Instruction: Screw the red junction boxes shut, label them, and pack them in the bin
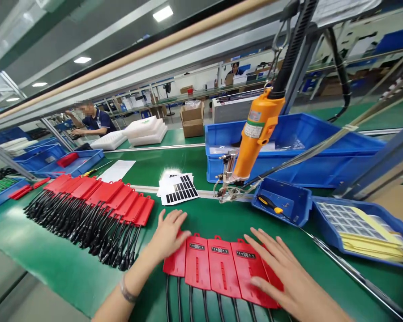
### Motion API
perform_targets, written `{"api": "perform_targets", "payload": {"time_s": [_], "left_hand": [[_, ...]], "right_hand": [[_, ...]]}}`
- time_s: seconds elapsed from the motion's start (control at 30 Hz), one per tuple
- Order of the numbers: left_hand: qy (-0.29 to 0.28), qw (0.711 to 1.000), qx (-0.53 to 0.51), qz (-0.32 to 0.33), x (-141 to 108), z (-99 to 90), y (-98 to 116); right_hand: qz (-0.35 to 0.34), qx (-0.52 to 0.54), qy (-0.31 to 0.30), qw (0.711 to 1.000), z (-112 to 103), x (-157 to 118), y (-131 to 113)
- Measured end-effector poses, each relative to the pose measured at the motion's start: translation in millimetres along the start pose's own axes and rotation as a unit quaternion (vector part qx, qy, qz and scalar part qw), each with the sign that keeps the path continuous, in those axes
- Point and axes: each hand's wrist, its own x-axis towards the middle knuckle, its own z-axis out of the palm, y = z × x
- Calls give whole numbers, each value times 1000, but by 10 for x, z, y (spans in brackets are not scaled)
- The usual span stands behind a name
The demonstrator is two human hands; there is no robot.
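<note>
Flat red cases [223,270] lie side by side on the green table [60,259], three showing dark panels [220,250], with black cords [220,307] below. The left hand [169,235] and right hand [287,270] cover the row's ends, fingers spread, gripping nothing.

Green surface [53,255] that bore a front row of red cases [197,268] with black cables [220,307], overlapped cases [110,197] to the left, printed sheets [179,190] farther back, a small blue bin [297,197] and a tray [331,237] to the right.
</note>
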Motion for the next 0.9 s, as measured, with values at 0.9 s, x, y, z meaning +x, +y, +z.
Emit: {"api": "perform_targets", "payload": {"time_s": [0.9], "left_hand": [[491,851,-147,115,-1081,-256,1025]], "right_hand": [[251,900,-1,357,195,-146,-1228]]}}
